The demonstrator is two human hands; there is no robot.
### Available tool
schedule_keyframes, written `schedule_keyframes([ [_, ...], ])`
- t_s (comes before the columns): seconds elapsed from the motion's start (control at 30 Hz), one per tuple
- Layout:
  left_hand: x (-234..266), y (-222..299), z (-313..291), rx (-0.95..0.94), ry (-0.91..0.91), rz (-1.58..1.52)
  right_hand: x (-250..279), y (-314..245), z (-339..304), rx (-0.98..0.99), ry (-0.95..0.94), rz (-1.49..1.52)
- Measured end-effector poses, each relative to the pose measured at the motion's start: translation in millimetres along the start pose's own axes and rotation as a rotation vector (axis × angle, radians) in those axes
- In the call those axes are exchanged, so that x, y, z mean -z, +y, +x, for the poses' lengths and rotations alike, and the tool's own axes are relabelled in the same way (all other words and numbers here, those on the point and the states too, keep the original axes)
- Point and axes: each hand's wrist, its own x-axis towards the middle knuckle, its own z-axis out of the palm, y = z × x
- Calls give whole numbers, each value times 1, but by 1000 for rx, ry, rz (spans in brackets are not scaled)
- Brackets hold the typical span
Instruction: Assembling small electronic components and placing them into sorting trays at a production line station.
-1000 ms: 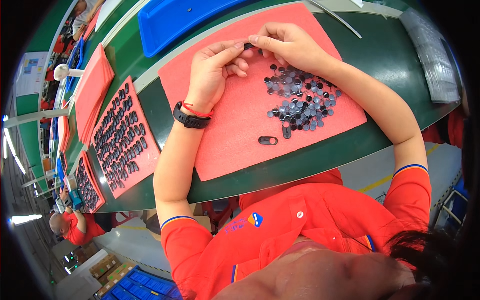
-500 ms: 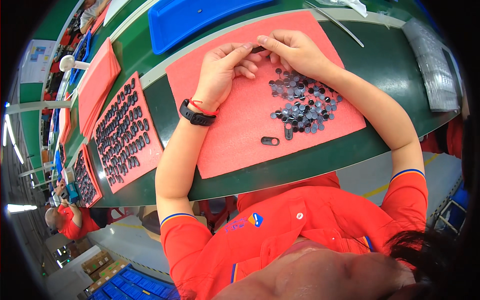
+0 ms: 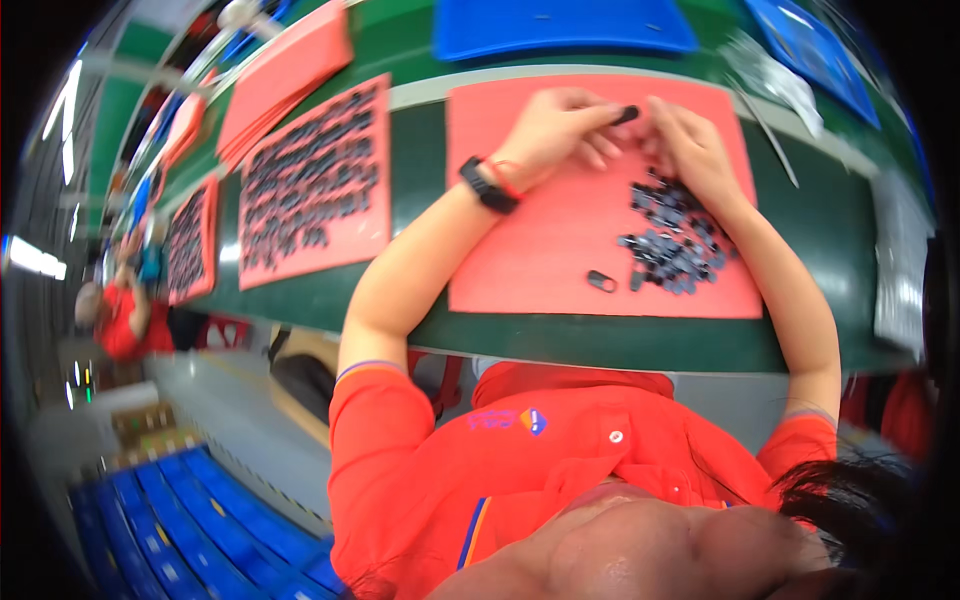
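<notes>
My left hand (image 3: 568, 135) pinches a small black oval part (image 3: 626, 115) between thumb and fingers, above a pink foam sheet (image 3: 530, 240). Just to its right, my right hand (image 3: 692, 150) has its fingers drawn together, apart from that part; motion blur hides whether anything small is in them. Below the right hand lies a loose pile of small round dark and grey discs (image 3: 675, 255). By the pile's lower left rests a flat black oval piece with an opening (image 3: 602, 281), and a similar piece (image 3: 637, 280) touches the pile's edge.
To the left, another pink sheet (image 3: 285, 262) carries rows of black oval parts, with a smaller such sheet (image 3: 190, 245) beyond. Stacked pink sheets (image 3: 285, 75), a blue tray (image 3: 560, 30), metal tweezers (image 3: 765, 130) and clear plastic packs (image 3: 900, 265) surround the work area. A co-worker (image 3: 125, 310) sits far left.
The view has turned, so the table appears shifted rightward. My right hand has come away from the black oval part, which stays in my left hand.
</notes>
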Motion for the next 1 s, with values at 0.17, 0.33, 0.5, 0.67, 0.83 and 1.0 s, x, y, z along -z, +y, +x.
schedule_keyframes([
  [0.17, 41, 30, -47, -152, 83, 198, 2, 2, -2, 9, -23, -40],
  [0.33, 93, 59, -129, -334, 504, 519, 8, 12, 4, 25, -57, 13],
  [0.5, 150, 62, -201, -73, 624, 810, 9, 8, 5, 36, -107, -38],
  [0.67, 167, 53, -219, 124, 616, 918, 6, 12, 6, 74, -135, -51],
  [0.83, 199, 25, -211, 23, 622, 959, 11, 8, 0, 78, -135, -65],
  [1.0, 203, 13, -201, -184, 830, 1116, 8, 8, 3, 96, -138, -142],
])
